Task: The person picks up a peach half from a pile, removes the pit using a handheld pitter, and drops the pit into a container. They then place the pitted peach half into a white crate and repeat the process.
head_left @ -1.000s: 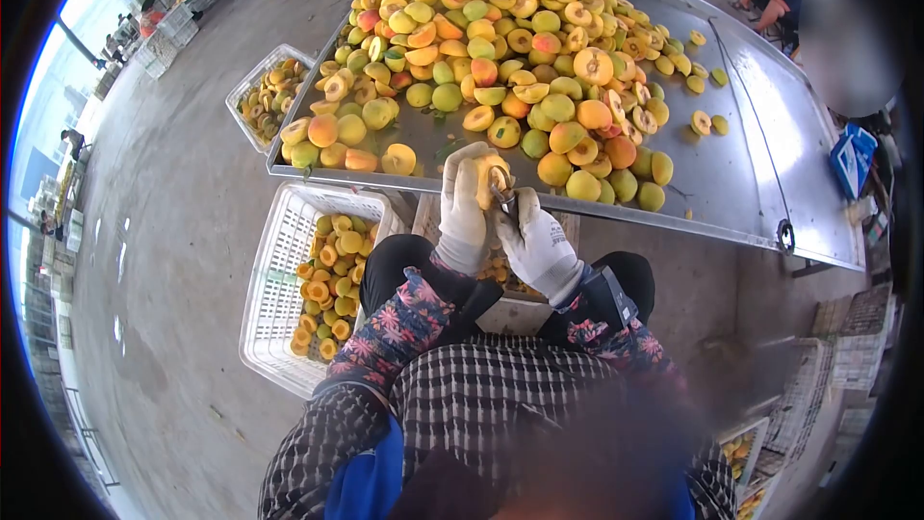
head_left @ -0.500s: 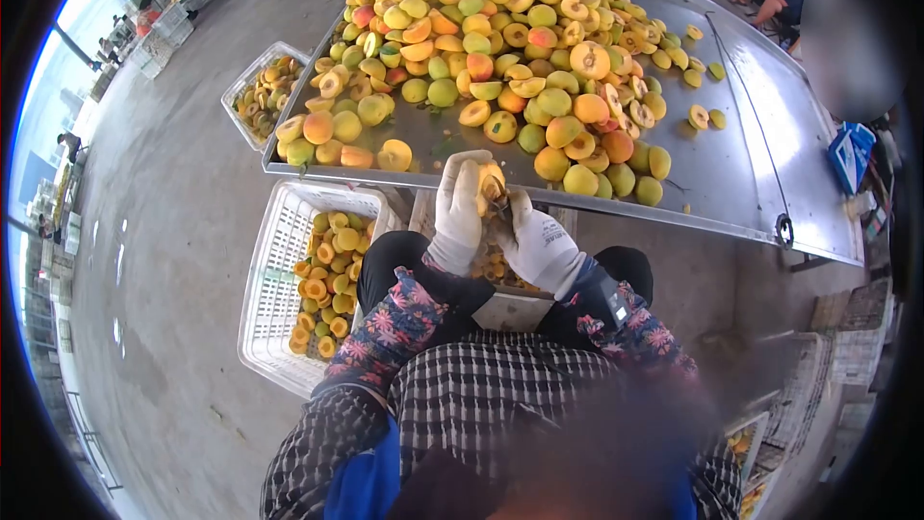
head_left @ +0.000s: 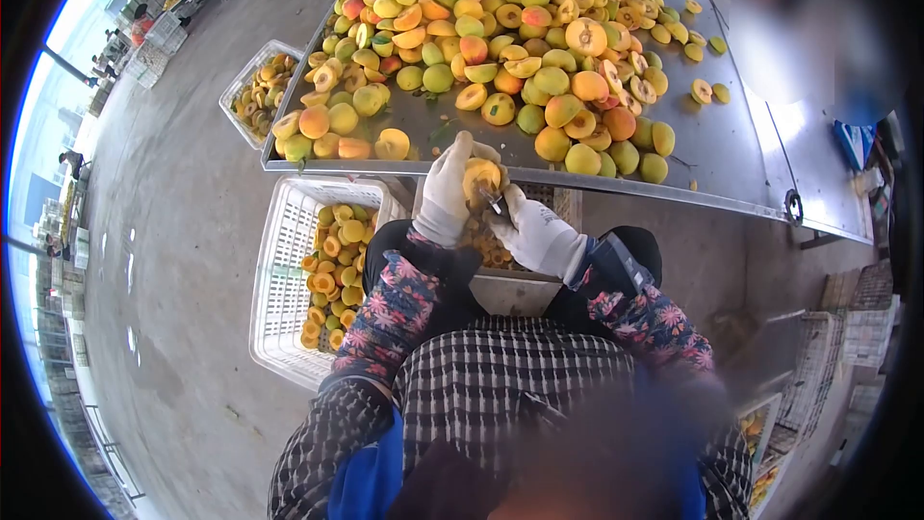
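Observation:
My gloved left hand (head_left: 447, 195) is closed around a yellow peach half (head_left: 480, 174), its cut side turned up toward me. In my gloved right hand (head_left: 541, 233) is a small metal pitting tool (head_left: 495, 200), its tip against the lower part of the fruit. Most of the tool is hidden by my fingers. Both hands are just off the near edge of a metal table (head_left: 635, 191), above a crate (head_left: 568, 207) of peach pieces between my knees. A big heap of whole and halved peaches (head_left: 481, 48) covers much of the table.
A white plastic crate (head_left: 272, 299) with peach halves stands left of my knees. Another crate (head_left: 234, 101) of peach pieces sits beyond the table's left end. A dark cord (head_left: 782, 154) crosses the table's right side. More crates (head_left: 808, 366) stand at the lower right.
The peach half has turned so its cut face shows more, and the tool's metal tip is now visible at it. Both hands remain together; the view has shifted slightly.

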The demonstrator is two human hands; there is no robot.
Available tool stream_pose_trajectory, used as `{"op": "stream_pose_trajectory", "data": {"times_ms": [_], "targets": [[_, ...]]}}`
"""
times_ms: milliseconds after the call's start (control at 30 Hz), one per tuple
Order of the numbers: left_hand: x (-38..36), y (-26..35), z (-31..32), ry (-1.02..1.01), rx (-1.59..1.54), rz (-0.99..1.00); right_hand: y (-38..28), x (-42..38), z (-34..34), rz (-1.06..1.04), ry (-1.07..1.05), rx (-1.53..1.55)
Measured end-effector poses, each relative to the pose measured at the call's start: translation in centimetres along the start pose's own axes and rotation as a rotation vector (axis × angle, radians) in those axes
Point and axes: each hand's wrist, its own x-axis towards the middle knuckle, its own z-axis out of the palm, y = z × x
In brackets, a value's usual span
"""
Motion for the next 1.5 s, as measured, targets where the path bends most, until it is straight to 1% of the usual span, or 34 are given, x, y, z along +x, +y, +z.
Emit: {"op": "stream_pose_trajectory", "data": {"times_ms": [33, 67, 100, 167, 200, 300, 367, 433, 467, 500, 567, 633, 667, 733, 800, 833, 900, 933, 1000, 1033, 1100, 1200, 1300, 1400, 1467, 1500], "targets": [[0.5, -0.3, -0.3, -0.012, -0.006, 0.010, 0.4, 0.0, 0.0, -0.047, 0.002, 0.058], [0.9, -0.5, -0.5, -0.023, -0.013, 0.021, 0.7, 0.1, 0.0, -0.035, 0.010, 0.088], [1.0, -0.7, -0.7, -0.030, -0.021, 0.032, 1.3, 0.3, -0.1, -0.052, 0.013, 0.027], [1.1, -1.7, 1.1, 0.190, -0.131, 0.249, 2.1, 0.8, -0.9, -0.093, 0.019, -0.100], [1.0, -1.9, 1.8, 0.300, -0.190, 0.357, 1.3, 0.9, -1.1, 0.064, -0.023, -0.090], [0.8, -2.1, 1.2, 0.218, 0.041, 0.398, 2.1, 0.8, 0.8, -0.002, 0.088, 0.054], [0.7, -1.6, 0.6, 0.198, 0.263, 0.377, 2.1, 0.4, 0.5, 0.055, -0.015, -0.030], [0.9, -0.8, 0.5, 0.153, -0.029, 0.070, 0.7, 0.1, -0.5, 0.090, -0.095, -0.168], [0.8, -0.5, 0.6, 0.173, -0.063, 0.013, 1.9, 0.1, 0.2, -0.040, -0.062, -0.269], [0.7, -0.9, 0.5, 0.185, -0.030, 0.044, 3.4, 0.0, 1.3, -0.170, -0.029, -0.368], [1.2, -1.5, 0.4, 0.203, 0.035, 0.128, 4.9, -0.1, 2.4, -0.199, 0.034, -0.140], [1.5, -2.6, 0.1, 0.221, 0.005, 0.223, 3.2, 0.6, 3.6, 0.039, 0.088, 0.513], [1.4, -3.0, 0.3, 0.234, -0.036, 0.271, 0.6, 0.3, 1.7, 0.230, -0.046, 0.481], [1.2, -3.2, 0.3, 0.224, -0.086, 0.342, 2.7, 0.5, 1.2, -0.062, -0.053, -0.038], [1.3, -3.1, 0.3, 0.263, -0.033, 0.281, 0.7, 0.6, 0.8, 0.100, -0.036, -0.312], [1.4, -3.1, 0.4, 0.280, -0.008, 0.249, 1.9, 0.4, 1.4, 0.007, -0.001, -0.209], [1.8, -2.7, -0.3, 0.194, 0.034, 0.167, 3.4, 0.7, 2.5, -0.185, 0.067, -0.007], [1.9, -2.6, -0.7, 0.155, 0.055, 0.126, 4.0, 0.6, 2.0, -0.016, -0.026, 0.145], [1.7, -1.9, -1.2, 0.032, -0.002, 0.065, -0.9, 0.2, -0.7, 0.332, -0.218, 0.445], [1.7, -1.5, -1.2, -0.033, -0.028, 0.035, -1.5, 0.1, -1.0, 0.401, -0.249, 0.591], [1.5, -1.3, -0.9, -0.045, -0.096, -0.006, -2.0, -0.2, -1.2, 0.539, -0.306, 0.885], [1.1, -1.5, -0.5, -0.039, -0.252, -0.058, -1.5, -0.6, -0.9, 0.589, -0.354, 1.268], [1.1, -1.6, 0.0, 0.011, -0.414, -0.138, -1.1, -0.9, -0.6, 0.593, -0.347, 1.368], [0.7, -1.8, 0.4, 0.049, -0.505, -0.187, -0.2, -1.2, -0.4, 0.546, -0.467, 1.581], [0.5, -1.5, 0.9, 0.068, -0.567, -0.191, 0.1, -1.3, -0.1, 0.502, -0.506, 1.670], [0.1, -1.1, 1.0, 0.095, -0.430, -0.143, 0.2, -1.5, -0.1, 0.477, -0.527, 1.714]]}}
